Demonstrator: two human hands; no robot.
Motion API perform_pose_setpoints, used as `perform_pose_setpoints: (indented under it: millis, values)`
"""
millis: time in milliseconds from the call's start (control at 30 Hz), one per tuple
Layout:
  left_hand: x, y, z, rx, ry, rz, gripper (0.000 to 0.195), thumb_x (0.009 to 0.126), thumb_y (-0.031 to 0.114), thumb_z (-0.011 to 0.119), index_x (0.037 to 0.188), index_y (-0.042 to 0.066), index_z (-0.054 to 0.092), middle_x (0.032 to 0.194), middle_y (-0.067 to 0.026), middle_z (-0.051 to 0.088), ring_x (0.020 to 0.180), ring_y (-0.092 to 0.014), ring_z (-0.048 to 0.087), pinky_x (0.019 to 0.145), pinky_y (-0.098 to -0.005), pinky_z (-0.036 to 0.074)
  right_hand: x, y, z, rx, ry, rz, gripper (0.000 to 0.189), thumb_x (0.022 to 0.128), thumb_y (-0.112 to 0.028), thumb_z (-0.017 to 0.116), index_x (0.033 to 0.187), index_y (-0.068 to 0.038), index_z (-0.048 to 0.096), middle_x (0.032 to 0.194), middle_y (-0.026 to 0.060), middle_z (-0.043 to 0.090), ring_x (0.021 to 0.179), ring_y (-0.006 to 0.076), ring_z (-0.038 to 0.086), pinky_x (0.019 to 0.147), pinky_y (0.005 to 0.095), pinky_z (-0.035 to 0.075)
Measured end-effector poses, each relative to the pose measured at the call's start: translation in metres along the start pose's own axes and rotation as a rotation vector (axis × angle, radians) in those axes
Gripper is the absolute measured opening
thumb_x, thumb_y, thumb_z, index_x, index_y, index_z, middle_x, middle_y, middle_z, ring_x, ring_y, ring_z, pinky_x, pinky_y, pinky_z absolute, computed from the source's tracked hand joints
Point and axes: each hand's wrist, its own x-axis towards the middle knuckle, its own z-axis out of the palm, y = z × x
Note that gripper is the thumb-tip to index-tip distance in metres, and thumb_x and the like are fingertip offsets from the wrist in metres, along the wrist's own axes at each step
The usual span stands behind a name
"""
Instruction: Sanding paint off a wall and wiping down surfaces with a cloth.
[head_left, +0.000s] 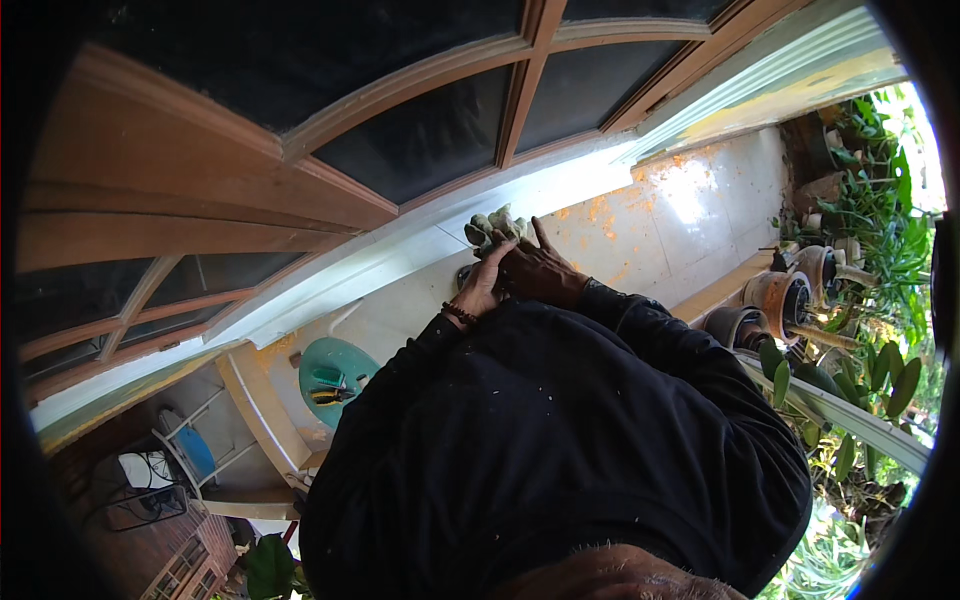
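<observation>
My left hand (480, 286), with a beaded bracelet at the wrist, is in front of my chest, its thumb lying along a crumpled pale fabric bundle (498, 223). The lumpy, finger-like folds suggest work gloves, but this cannot be settled. My right hand (541, 268) presses against the same bundle from the right, one finger sticking out. Both hands meet around its lower end, where the fingers hide part of it. A dark object just left of the hands is mostly covered.
A brown wooden door with glass panes (420, 135) stands ahead above a white sill (577, 187). Orange flakes (600, 214) litter the tiles. At left, a turquoise stool (319, 356) carries a green brush (328, 376) and a yellow-black tool (327, 397). Potted plants (780, 292) line the right.
</observation>
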Motion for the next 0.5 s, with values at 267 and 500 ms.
perform_pose_setpoints:
  millis: [267,500]
  values:
    - [0.013,0.002,0.032,-0.036,0.022,0.027,0.051,0.084,0.043,0.069,0.123,0.011,0.059,0.115,-0.0032,0.064,0.103,-0.017,0.062,0.086,-0.0324,0.052,-0.009,0.036,-0.011,0.142,-0.015,0.006,0.033,0.088,-0.024,0.059,0.114,-0.003,0.059,0.139,0.0175,0.051,0.13,0.0308,0.046,0.113,0.0694,0.006]
    - [0.028,0.003,0.073,-0.043,0.067,0.019,0.056,0.083,0.044,0.071,0.125,0.009,0.057,0.119,-0.0045,0.063,0.107,-0.019,0.061,0.088,-0.0334,0.051,-0.027,0.07,-0.015,0.112,-0.027,-0.017,0.046,0.088,-0.029,0.056,0.126,-0.004,0.056,0.144,0.0204,0.046,0.128,0.0345,0.049,0.113,0.0694,0.012]
